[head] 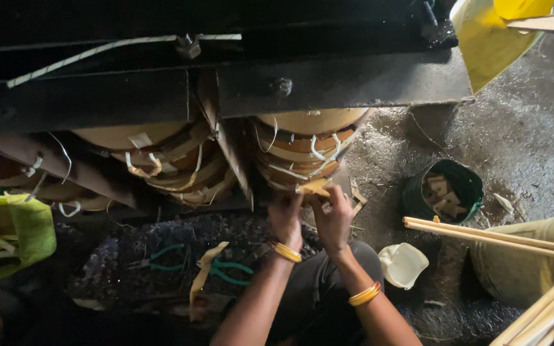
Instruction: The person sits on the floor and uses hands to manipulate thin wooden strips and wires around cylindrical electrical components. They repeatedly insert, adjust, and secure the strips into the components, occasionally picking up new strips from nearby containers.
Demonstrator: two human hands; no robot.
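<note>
Both hands pinch one small tan strip of paper-like insulation (313,187) between fingers and thumbs, the left hand (286,216) closed on its left end and the right hand (333,219) closed on its right end, so the piece sits at the bottom edge of the right coil winding (308,146), pressed against or just under its lowest layers. That winding is a stack of tan wrapped layers tied with white tape, and a second, similar winding (161,160) lies to its left, with a dark metal bar (226,138) slanting between them. A black steel frame (328,83) with bolts runs across above both windings and overhangs them. On the dark floor to the near left lie green-handled pliers (229,269) and a loose tan strip (201,282); a green-yellow sack (14,234) sits at the far left edge. To the right of the hands stand a green bucket (466,186) holding small wood blocks, a white plastic piece (402,264), and long pale wooden sticks (495,234) leaning over a tan sack (520,269). Both forearms reach up from the near edge, close together, wrists slightly bent, each wearing yellow bangles (287,252).
</note>
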